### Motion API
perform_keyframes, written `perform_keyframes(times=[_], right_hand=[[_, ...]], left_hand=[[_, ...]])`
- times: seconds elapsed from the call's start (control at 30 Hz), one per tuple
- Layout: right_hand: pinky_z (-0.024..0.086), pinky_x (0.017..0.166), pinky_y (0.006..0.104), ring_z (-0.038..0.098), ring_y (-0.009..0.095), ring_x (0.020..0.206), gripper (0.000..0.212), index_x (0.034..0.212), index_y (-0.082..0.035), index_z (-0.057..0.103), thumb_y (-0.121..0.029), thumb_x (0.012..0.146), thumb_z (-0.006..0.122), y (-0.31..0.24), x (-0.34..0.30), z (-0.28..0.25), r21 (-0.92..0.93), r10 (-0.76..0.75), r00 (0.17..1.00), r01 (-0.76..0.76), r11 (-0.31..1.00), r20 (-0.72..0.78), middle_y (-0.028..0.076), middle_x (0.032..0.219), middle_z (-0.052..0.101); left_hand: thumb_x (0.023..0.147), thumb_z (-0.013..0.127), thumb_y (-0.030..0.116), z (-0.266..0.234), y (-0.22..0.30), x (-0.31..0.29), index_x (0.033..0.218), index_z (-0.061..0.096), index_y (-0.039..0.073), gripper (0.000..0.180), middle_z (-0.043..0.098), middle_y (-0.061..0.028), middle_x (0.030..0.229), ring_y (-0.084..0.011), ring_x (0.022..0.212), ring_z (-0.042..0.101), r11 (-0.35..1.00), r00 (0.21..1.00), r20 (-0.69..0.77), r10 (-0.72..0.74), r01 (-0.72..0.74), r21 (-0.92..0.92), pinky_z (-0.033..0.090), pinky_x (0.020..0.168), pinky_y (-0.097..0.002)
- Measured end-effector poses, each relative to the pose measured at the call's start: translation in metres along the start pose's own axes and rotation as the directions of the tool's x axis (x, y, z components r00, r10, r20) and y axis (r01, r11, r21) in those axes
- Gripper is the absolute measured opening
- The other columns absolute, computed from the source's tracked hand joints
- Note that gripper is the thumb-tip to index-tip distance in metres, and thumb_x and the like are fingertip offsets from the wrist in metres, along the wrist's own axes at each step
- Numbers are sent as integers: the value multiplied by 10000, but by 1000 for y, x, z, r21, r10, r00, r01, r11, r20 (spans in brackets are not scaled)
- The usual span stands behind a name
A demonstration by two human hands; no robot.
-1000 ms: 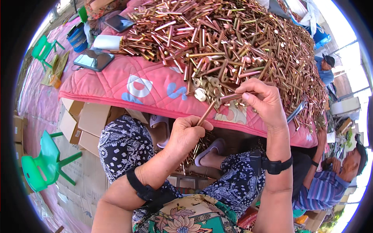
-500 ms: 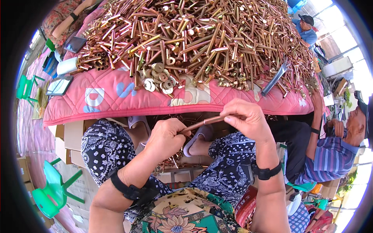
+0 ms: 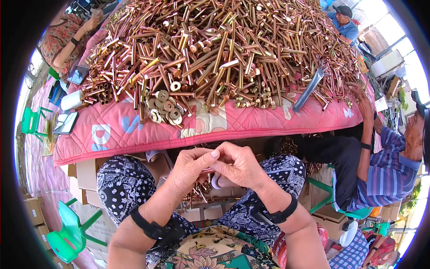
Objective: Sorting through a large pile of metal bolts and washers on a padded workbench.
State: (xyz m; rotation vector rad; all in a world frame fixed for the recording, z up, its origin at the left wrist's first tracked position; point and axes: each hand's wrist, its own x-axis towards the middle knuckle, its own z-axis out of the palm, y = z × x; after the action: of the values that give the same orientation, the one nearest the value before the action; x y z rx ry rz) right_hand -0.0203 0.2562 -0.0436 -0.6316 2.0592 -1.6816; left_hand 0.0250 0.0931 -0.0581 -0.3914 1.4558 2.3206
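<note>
My left hand [image 3: 189, 168] and my right hand [image 3: 237, 167] meet over my lap, just below the table edge. Both are closed, with thumbs and fingertips pressed together. Between them is a copper-coloured anchor bolt [image 3: 207, 170], almost wholly hidden by the fingers; only a sliver shows. Beyond my hands a large heap of copper-coloured bolts and tubes [image 3: 224, 54] covers a pink quilted cloth [image 3: 201, 140]. Flat washers [image 3: 165, 106] lie in a small pile at the heap's near edge, and nuts [image 3: 255, 97] are clustered to their right.
A clear plastic tube [image 3: 309, 89] rests on the heap's right side. A phone [image 3: 65, 123] and a white roll [image 3: 71, 100] are at the left. Co-workers sit at the right [image 3: 380, 166] and far left [image 3: 62, 40]. A green chair [image 3: 67, 237] stands at lower left.
My hands have come together, the right moving left and down to meet the left. The bolt, seen stretched between them before, is now mostly covered. The view has shifted slightly.
</note>
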Motion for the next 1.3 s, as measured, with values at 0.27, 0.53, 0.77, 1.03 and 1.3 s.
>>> perform_keyframes(times=[0.27,0.53,0.77,1.03,1.3], right_hand=[[466,523,355,618,264,569,257,888,-30,596,-212,748,714,29,70,-42,-729,-386,791,-107,676,-475,122,677,637],[473,506,476,595,356,556,197,761,-75,510,-239,754,618,49,79,-30,-879,-400,824,-224,422,-402,146,650,607],[434,498,211,549,70,572,99,907,18,587,-28,819,584,7,46,-23,-4,101,950,-107,994,-295,25,687,598],[445,549,177,556,52,625,127,966,-5,574,6,840,585,-24,7,-1,236,-42,998,52,970,-48,21,799,604],[430,535,167,524,29,602,90,954,-3,568,-7,864,563,-28,7,3,108,-65,998,67,992,-15,-9,727,570]], left_hand=[[876,610,165,-1,7,-2,683,631,15,246,456,13,510,-54,432,384,998,990,-126,68,-70,-6,278,382,-205],[823,689,232,-17,0,-16,801,683,4,229,498,24,525,-39,422,377,991,992,-105,66,-77,-105,255,383,-196],[813,678,131,-19,18,-26,833,677,-6,139,517,13,538,-37,419,385,986,987,-125,101,-116,-121,258,376,-185],[771,688,125,-24,20,-28,843,687,-17,160,525,22,534,-25,415,386,994,993,-97,69,-77,-83,252,389,-182],[765,691,100,-27,19,-30,826,680,-20,136,548,23,572,-18,434,397,991,989,-79,126,-129,-34,269,399,-166]])
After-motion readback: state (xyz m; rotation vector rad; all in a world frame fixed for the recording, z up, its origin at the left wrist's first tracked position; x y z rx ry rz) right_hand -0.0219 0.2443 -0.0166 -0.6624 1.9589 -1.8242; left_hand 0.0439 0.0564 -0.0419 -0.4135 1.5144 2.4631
